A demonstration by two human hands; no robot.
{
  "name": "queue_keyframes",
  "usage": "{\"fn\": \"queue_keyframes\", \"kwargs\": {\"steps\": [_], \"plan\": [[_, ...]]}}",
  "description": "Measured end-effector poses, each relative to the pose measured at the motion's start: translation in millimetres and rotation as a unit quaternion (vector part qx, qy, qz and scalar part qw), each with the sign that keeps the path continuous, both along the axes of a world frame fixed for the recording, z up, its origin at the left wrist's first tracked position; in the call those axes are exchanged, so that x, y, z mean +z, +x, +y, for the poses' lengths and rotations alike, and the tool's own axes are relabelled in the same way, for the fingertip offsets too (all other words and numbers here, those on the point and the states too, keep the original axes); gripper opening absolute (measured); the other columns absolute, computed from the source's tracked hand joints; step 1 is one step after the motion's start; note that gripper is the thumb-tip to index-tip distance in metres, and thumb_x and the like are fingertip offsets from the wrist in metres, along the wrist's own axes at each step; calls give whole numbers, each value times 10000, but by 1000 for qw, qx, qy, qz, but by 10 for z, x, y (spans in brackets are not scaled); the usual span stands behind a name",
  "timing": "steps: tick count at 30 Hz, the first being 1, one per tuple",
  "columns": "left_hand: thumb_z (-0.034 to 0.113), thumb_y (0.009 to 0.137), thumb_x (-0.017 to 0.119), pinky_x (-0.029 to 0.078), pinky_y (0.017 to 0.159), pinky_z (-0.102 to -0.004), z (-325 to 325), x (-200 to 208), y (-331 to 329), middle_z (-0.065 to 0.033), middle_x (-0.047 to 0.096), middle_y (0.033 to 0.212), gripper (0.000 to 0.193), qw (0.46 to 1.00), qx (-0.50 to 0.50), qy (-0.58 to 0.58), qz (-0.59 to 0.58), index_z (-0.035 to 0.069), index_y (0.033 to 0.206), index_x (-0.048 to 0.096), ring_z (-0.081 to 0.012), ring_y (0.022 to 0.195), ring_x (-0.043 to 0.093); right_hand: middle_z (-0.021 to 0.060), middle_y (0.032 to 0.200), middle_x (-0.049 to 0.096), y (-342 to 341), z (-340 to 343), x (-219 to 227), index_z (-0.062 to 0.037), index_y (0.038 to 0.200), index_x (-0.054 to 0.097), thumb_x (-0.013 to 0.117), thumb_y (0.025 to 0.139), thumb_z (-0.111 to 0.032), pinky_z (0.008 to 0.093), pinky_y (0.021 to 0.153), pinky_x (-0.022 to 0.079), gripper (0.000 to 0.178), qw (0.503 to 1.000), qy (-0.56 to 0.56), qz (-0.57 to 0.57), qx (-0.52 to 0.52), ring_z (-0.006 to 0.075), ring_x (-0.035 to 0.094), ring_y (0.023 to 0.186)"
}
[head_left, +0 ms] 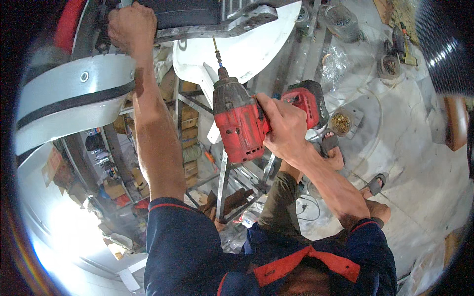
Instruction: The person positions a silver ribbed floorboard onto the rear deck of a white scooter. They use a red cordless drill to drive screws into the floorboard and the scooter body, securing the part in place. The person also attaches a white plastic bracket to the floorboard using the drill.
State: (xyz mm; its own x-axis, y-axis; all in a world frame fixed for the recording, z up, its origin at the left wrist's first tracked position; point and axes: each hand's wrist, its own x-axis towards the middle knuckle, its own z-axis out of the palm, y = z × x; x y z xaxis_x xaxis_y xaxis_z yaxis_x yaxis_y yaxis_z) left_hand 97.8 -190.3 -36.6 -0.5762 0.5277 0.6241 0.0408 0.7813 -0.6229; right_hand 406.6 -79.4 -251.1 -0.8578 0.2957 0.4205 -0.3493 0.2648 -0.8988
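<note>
My right hand (287, 129) is wrapped round the handle of a red and black cordless drill (240, 126). A long thin bit (217, 52) points away from me, its tip at the lower edge of a grey metal bracket (217, 32); whether it touches I cannot tell. At the upper left my left hand (132, 28) is closed beside the bracket's left end, and what it grips is hidden by the fingers. A black padded panel (187, 14) lies just beyond the bracket. Beneath the bracket spreads a white curved panel (266, 47).
A silver curved body part (74, 81) with a black stripe juts out under my left forearm. A metal frame stand (223, 190) rises below the drill. On the floor to the right are a tub of brass-coloured screws (340, 122) and a clear jar (340, 23). Boxes (189, 118) sit below.
</note>
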Motion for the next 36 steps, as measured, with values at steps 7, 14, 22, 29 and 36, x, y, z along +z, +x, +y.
{"fn": "queue_keyframes", "kwargs": {"steps": [7, 14, 22, 29, 36], "plan": [[219, 910, 614, 529, 785, -511, 199, 36, 252, -288, 659, 905, 311, 999, -33, 31, 11, -64, 813, 699, -462, 871, 669, 105, 798, 603, -165, -155, 14, -52, 1264, 541, 781, 653, -165, 435, 569, 497, 666, 1000, 27, -7, 1, 312, 638, 684], [174, 918, 625, 513, 797, -514, 184, -16, 244, -301, 644, 919, 288, 998, -43, 34, 11, -91, 811, 664, -475, 880, 652, 105, 795, 597, -276, -236, -51, -56, 1266, 540, 785, 639, -137, 434, 577, 502, 679, 999, 29, -2, -16, 312, 641, 695], [145, 903, 633, 508, 790, -520, 215, -28, 231, -311, 639, 906, 263, 995, -54, 78, 10, -111, 849, 653, -482, 878, 647, 99, 821, 600, -358, -238, -11, -56, 1259, 537, 811, 605, -136, 425, 613, 507, 713, 999, 46, -16, -18, 303, 639, 737], [142, 900, 641, 514, 778, -510, 228, -35, 234, -299, 645, 904, 244, 997, -53, 51, 19, -96, 852, 661, -475, 867, 651, 101, 819, 575, -375, -472, 179, -35, 1220, 527, 845, 586, -182, 434, 639, 503, 725, 998, 14, -43, -39, 314, 625, 775], [152, 907, 620, 511, 779, -503, 208, -51, 211, -293, 638, 894, 273, 997, -45, 62, 29, -106, 830, 664, -464, 867, 648, 103, 726, 563, -468, -537, 167, -70, 1017, 561, 736, 802, -424, 425, 557, 492, 450, 995, 10, -72, -69, 309, 619, 638]]}}
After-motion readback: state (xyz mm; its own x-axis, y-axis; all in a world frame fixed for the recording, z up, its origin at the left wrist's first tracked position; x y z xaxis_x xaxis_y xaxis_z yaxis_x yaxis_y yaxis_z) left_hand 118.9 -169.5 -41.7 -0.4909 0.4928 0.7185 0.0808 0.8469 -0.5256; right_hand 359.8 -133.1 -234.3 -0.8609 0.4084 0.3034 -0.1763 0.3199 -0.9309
